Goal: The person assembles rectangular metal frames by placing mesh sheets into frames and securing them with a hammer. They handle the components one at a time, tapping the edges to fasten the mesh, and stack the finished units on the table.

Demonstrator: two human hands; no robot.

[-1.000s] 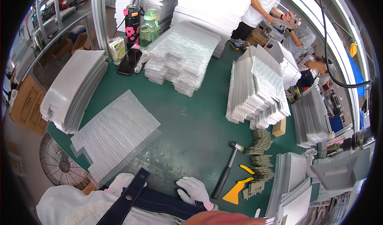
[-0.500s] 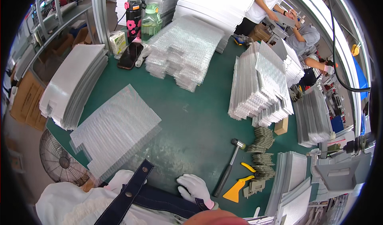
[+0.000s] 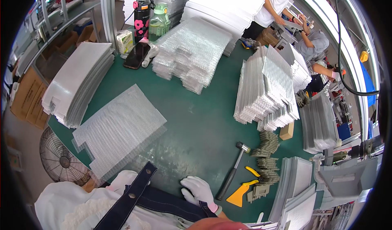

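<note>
R hand (image 3: 199, 190) flat on table (image 3: 192, 124); 1 hammer (image 3: 232, 171), 2 bottles (image 3: 150, 15).

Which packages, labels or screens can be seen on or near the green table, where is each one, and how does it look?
Small carton: far left corner of the table, upright box, white and green.
Phone: beside the carton, lying flat, dark screen, off.
Black bottle: behind the phone, tall, with pink flower print and a pink lid.
Cardboard boxes: on the floor left of the table, brown, plain.
</note>
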